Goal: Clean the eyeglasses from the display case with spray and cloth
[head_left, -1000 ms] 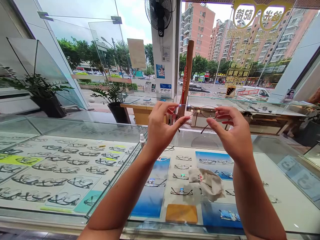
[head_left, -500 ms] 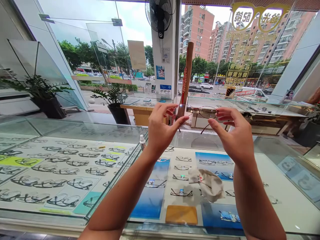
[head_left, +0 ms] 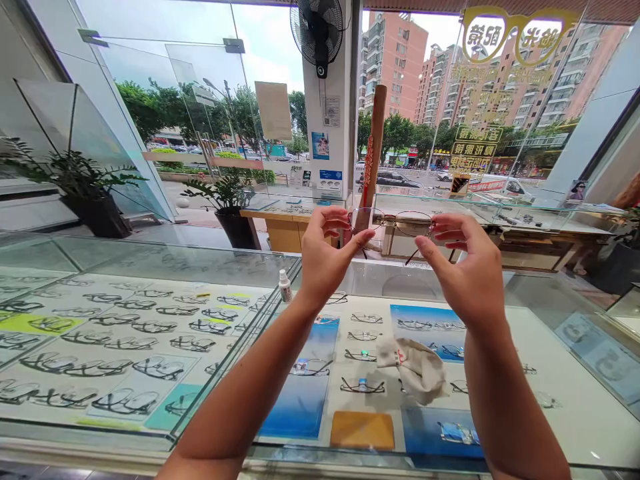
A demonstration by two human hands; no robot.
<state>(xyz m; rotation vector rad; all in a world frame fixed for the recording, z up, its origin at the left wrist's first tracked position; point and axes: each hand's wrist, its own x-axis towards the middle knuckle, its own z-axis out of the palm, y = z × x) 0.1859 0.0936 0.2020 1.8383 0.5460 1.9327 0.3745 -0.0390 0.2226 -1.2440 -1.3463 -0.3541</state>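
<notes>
A pair of thin-rimmed eyeglasses (head_left: 413,223) is held up above the glass counter, its lenses level and side by side. My left hand (head_left: 327,257) grips the left end of the frame between thumb and fingers. At the other end, my right hand (head_left: 465,263) pinches the frame the same way. The dark temple tips hang below the lenses. Under the hands, a crumpled beige cloth (head_left: 417,370) lies on the counter, and a brown-orange rectangular case or pad (head_left: 363,430) is near the front edge.
A small white bottle (head_left: 285,287) stands by the joint of the glass cases. Rows of spectacles (head_left: 157,327) lie inside the left case (head_left: 125,437). Beyond are a potted plant (head_left: 230,200), a leaning wooden post (head_left: 375,143), further display counters (head_left: 550,230) and a wall fan (head_left: 319,33).
The eyeglasses have tilted slightly, so the temple tips show less below the lenses. My left hand has shifted a little to the right; my right hand is nearly unmoved.
</notes>
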